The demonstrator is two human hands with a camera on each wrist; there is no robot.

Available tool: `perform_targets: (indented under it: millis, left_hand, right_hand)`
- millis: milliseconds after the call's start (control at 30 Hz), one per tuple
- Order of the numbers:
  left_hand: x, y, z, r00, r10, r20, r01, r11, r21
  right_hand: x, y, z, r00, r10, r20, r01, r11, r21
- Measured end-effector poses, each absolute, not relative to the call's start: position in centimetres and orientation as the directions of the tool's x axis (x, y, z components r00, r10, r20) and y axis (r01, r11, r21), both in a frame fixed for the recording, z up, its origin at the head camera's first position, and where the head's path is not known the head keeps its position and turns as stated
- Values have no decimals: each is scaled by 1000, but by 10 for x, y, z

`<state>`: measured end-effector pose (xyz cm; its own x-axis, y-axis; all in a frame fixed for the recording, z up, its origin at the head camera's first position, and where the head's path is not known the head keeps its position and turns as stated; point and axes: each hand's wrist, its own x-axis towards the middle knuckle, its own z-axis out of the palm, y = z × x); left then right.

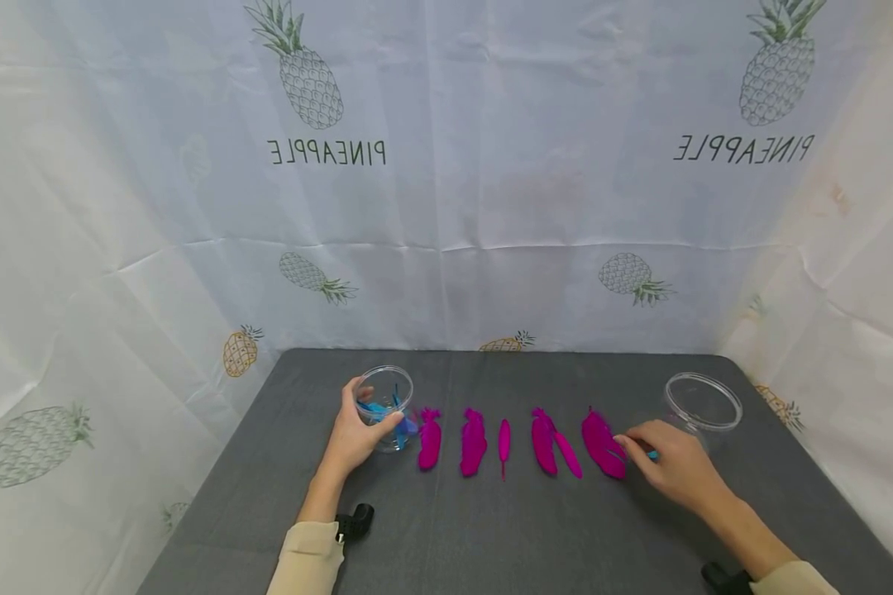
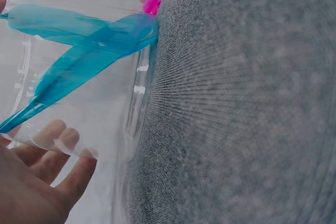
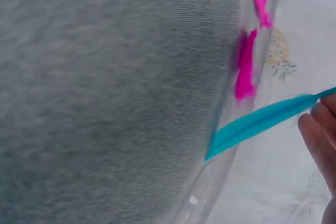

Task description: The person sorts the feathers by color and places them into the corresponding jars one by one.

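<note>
My left hand (image 1: 351, 438) grips a clear plastic jar (image 1: 398, 373) at the left of the table, fingers and thumb round its side. Inside it lie several blue feathers (image 2: 86, 51). Over at the right, my right hand (image 1: 675, 464) pinches one blue feather (image 3: 265, 121) by its quill, and its other end points down and away from the fingers. This hand is beside a magenta feather (image 1: 603, 444) and a second clear jar (image 1: 703, 405). Whether the blue feather touches that jar or the table, I cannot tell.
Between the hands, several magenta feathers (image 1: 473, 444) lie in a row on the dark grey table (image 1: 446, 529). A pineapple-print cloth (image 1: 446, 190) hangs behind the table and along both sides.
</note>
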<state>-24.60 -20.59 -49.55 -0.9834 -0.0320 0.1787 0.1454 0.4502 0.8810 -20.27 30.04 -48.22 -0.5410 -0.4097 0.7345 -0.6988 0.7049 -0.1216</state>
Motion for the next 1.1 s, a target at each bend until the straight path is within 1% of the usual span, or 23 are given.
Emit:
perform_targets:
  millis: [267, 467, 533, 700, 767, 867, 967, 1067, 1100]
  left_hand:
    - [-246, -207, -496, -984, -29, 178, 146, 452, 880]
    - [-247, -206, -497, -985, -32, 171, 138, 455, 880]
    - [-247, -206, -497, -985, -33, 171, 138, 454, 880]
    - [-246, -207, -496, -984, -32, 175, 142, 448, 883]
    - [-247, -207, -497, -984, -29, 177, 146, 446, 883]
    - [-249, -207, -498, -983, -25, 181, 151, 446, 882]
    - [-249, -207, -498, -982, -26, 185, 154, 443, 883]
    - [-248, -208, -497, -983, -29, 182, 151, 437, 887]
    - [-247, -207, -497, -983, -31, 179, 148, 436, 888]
  right_hand:
    - [-209, 299, -467, -522, -325, 789, -699, 692, -178]
    - [-211, 297, -451, -552, -266, 790, -688, 682, -251]
    - [-214, 294, -445, -543, -253, 801, -693, 674, -256]
    - [-223, 285, -430, -471, -221, 854, -728, 645, -234]
    - [-226, 281, -424, -461, -201, 864, -728, 643, -239]
    - [-230, 272, -413, -468, -175, 866, -729, 631, -266]
    - [-234, 262, -404, -489, -166, 856, -731, 613, -299]
    - [-238, 250, -396, -495, -165, 853, -746, 584, -320]
    - [-239, 245, -393, -484, -165, 859, -757, 572, -316]
